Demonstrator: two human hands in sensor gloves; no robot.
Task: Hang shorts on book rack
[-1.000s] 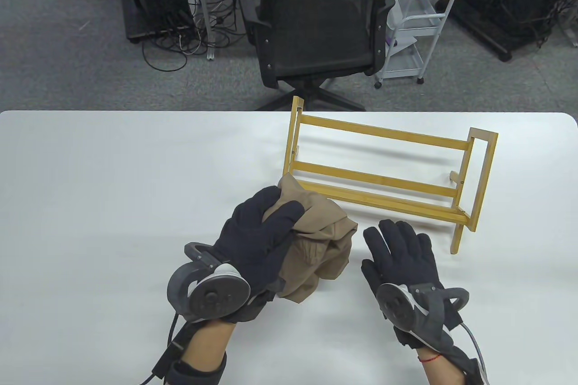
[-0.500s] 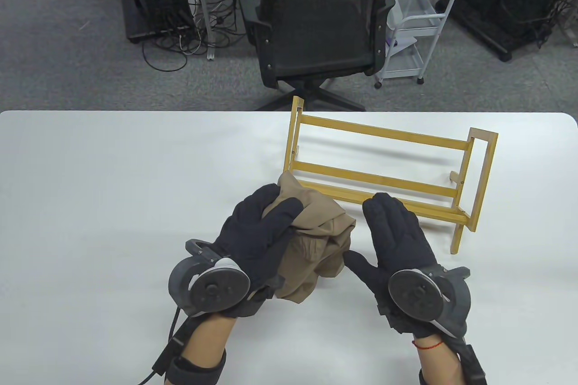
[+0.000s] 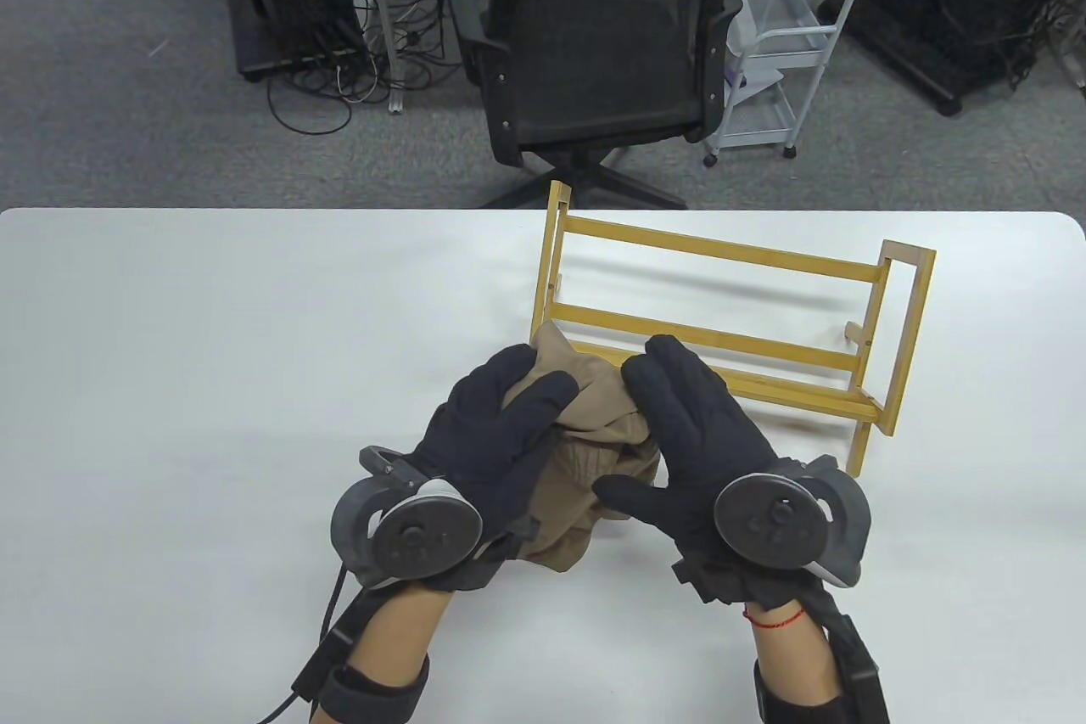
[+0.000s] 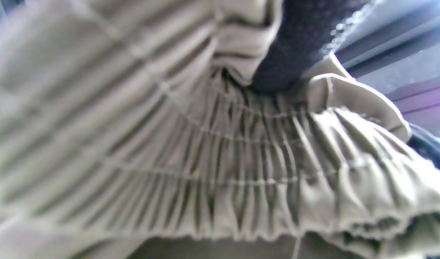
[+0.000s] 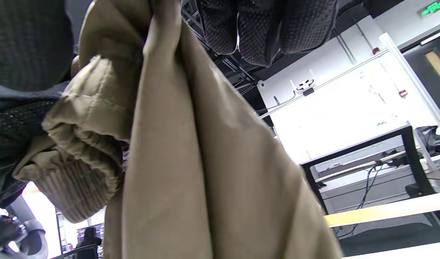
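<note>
The tan shorts (image 3: 598, 452) sit bunched in a loose wad between both hands, just in front of the near left corner of the wooden book rack (image 3: 721, 325), which stands on the white tabletop (image 3: 212, 350). The left hand (image 3: 496, 444) grips the left side of the wad, its fingers curled over the top of the cloth. The right hand (image 3: 696, 440) lies against the right side, fingers stretched over the upper fold and thumb pressed into the fabric lower down; whether it has truly closed on the cloth I cannot tell. In the left wrist view the gathered elastic waistband (image 4: 241, 158) fills the frame. In the right wrist view the cloth hangs in long folds below the gloved fingers (image 5: 256, 32). A black office chair (image 3: 594, 45) stands behind the tabletop
</note>
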